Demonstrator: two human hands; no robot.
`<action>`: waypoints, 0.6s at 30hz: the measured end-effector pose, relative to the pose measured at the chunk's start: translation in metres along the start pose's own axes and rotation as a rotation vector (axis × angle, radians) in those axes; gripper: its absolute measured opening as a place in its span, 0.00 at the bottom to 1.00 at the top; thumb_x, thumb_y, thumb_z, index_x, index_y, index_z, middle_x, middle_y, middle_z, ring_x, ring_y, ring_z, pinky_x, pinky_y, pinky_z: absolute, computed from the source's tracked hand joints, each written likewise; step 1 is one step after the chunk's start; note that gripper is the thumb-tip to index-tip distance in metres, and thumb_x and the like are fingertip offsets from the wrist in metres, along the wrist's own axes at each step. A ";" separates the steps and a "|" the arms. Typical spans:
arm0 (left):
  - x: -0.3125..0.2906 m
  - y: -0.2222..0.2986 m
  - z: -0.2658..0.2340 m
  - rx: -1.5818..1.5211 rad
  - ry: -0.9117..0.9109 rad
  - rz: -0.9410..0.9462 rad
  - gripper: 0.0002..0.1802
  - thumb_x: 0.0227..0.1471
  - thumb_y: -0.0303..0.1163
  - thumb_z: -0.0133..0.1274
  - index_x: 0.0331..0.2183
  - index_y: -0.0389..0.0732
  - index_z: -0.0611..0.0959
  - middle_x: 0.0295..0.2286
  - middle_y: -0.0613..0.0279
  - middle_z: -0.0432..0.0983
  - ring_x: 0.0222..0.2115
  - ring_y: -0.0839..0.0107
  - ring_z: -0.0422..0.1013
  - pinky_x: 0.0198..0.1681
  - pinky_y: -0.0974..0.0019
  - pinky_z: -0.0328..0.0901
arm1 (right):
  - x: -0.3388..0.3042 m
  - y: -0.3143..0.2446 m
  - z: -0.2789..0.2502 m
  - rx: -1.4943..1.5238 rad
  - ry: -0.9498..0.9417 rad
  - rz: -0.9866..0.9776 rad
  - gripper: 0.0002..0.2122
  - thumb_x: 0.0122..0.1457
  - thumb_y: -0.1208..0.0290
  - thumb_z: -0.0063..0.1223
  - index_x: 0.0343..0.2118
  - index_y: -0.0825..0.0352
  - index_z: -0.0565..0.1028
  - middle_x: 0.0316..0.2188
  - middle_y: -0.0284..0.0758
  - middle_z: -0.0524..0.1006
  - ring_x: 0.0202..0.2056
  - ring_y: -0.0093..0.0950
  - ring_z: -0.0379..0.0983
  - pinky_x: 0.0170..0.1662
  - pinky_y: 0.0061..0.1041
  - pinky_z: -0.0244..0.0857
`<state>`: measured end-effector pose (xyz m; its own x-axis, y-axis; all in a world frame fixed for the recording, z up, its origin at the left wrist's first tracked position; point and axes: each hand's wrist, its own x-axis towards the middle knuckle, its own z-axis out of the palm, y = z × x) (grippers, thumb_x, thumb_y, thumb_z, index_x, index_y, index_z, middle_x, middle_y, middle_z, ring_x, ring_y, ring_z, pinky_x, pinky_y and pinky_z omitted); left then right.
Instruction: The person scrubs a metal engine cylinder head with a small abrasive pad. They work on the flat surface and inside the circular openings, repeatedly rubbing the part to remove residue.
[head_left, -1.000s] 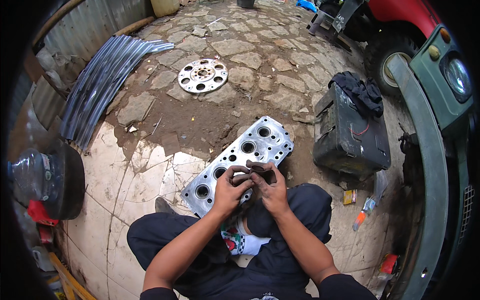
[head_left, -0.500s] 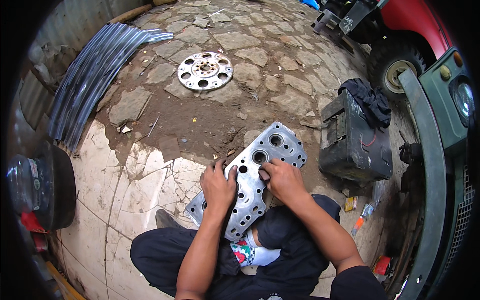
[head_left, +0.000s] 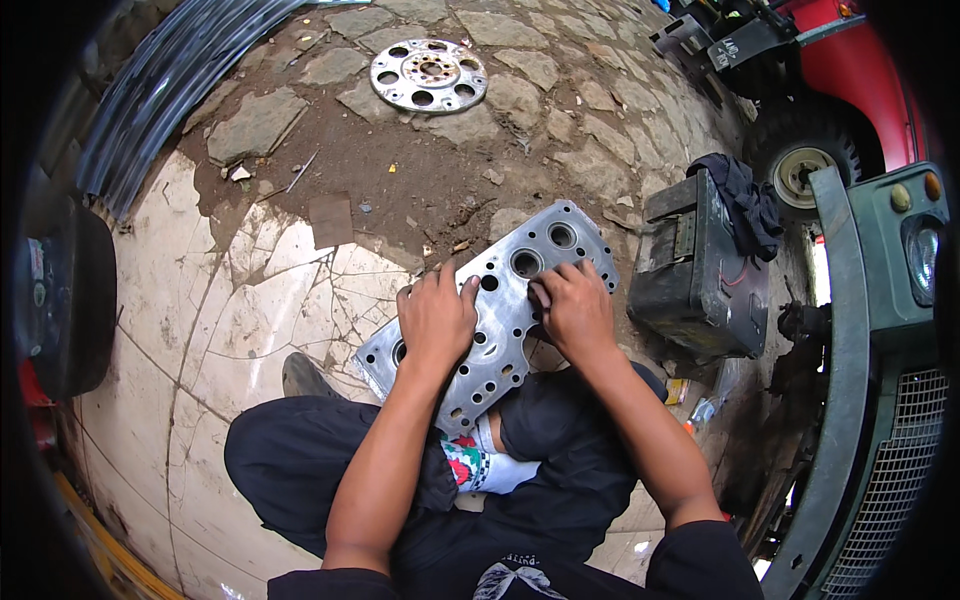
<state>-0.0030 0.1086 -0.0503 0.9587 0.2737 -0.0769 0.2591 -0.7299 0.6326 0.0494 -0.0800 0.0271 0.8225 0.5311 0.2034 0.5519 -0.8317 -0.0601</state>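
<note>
A grey metal cylinder head (head_left: 505,318) with round bores and many smaller holes rests slantwise over my crossed legs, its flat face up. My left hand (head_left: 437,318) grips its far left edge, fingers bent over the rim and thumb on the face. On the right half of the face, beside the middle large bore, my right hand (head_left: 578,312) presses down with curled fingers. Something small and dark seems to be pinched there; I cannot make out what it is. The palm sides of both hands are hidden.
A round metal flywheel (head_left: 429,77) lies on stone paving ahead. Clear corrugated sheets (head_left: 165,90) lie at far left. At right stand a black box (head_left: 700,270) with a dark cloth (head_left: 742,205) and a green vehicle front (head_left: 900,290). A dark tub (head_left: 80,300) is at left.
The whole view has shifted, so the surroundings sit higher in the picture. My right hand has slid a little rightward along the cylinder head; my left hand keeps its grip.
</note>
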 end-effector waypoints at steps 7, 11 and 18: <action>-0.002 0.002 0.002 -0.024 0.000 0.003 0.26 0.68 0.48 0.51 0.54 0.38 0.82 0.41 0.46 0.83 0.46 0.48 0.79 0.56 0.40 0.64 | 0.009 0.013 0.011 0.157 -0.094 0.087 0.06 0.62 0.70 0.61 0.37 0.67 0.83 0.33 0.44 0.76 0.39 0.48 0.75 0.45 0.47 0.70; 0.004 0.000 -0.017 0.012 -0.024 -0.061 0.24 0.69 0.48 0.50 0.52 0.39 0.84 0.39 0.46 0.85 0.43 0.47 0.81 0.61 0.33 0.58 | -0.016 -0.006 0.005 0.222 -0.150 -0.003 0.05 0.61 0.73 0.63 0.38 0.66 0.85 0.32 0.47 0.77 0.36 0.51 0.76 0.41 0.45 0.71; 0.000 -0.007 -0.010 0.109 0.001 -0.159 0.30 0.71 0.54 0.44 0.45 0.37 0.87 0.38 0.45 0.86 0.43 0.47 0.82 0.68 0.21 0.43 | 0.002 0.004 0.011 0.176 -0.097 0.127 0.06 0.58 0.74 0.66 0.38 0.67 0.85 0.31 0.49 0.77 0.35 0.51 0.76 0.41 0.45 0.71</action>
<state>-0.0057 0.1200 -0.0470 0.9045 0.3919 -0.1683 0.4187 -0.7408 0.5253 0.0541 -0.0804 0.0169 0.8916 0.4441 0.0886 0.4515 -0.8564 -0.2505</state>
